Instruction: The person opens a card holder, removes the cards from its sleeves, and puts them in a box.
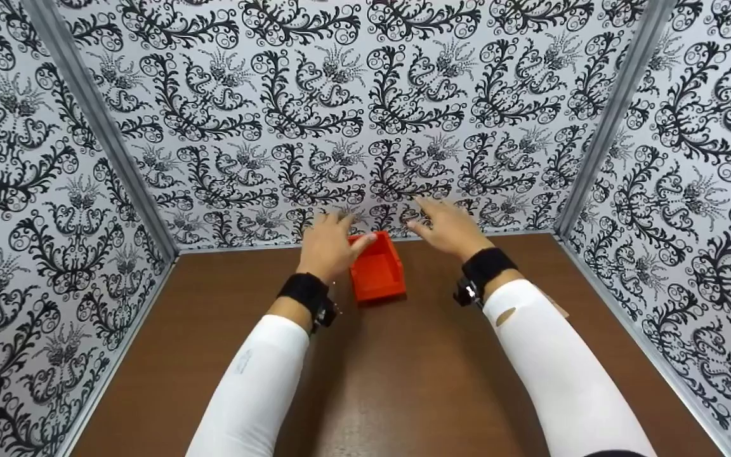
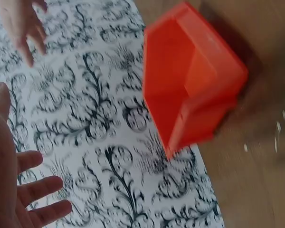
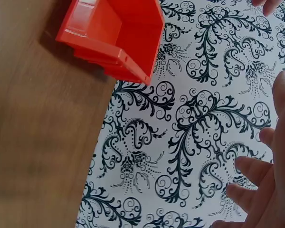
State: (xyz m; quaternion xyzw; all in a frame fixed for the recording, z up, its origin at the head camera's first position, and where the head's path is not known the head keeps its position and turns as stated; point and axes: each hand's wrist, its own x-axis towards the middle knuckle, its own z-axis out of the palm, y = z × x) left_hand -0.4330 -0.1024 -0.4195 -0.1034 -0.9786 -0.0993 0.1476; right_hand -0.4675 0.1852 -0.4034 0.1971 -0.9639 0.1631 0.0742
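The red bin (image 1: pixel 378 271) is sitting at the back of the bench (image 1: pixel 232 311), looking light, stiff and probably slick, its side walls (image 1: pixel 396 261) inviting a grip; left hand (image 1: pixel 327 247) and right hand (image 1: pixel 451 228) are hovering clear, loosely spread, empty.

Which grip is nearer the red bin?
Left. In the head view, left grip overlaps the left edge of the red bin; right grip is off to its right, with a visible gap.

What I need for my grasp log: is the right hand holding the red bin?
No, the right wrist view shows patterned wall between the right hand and the red bin.
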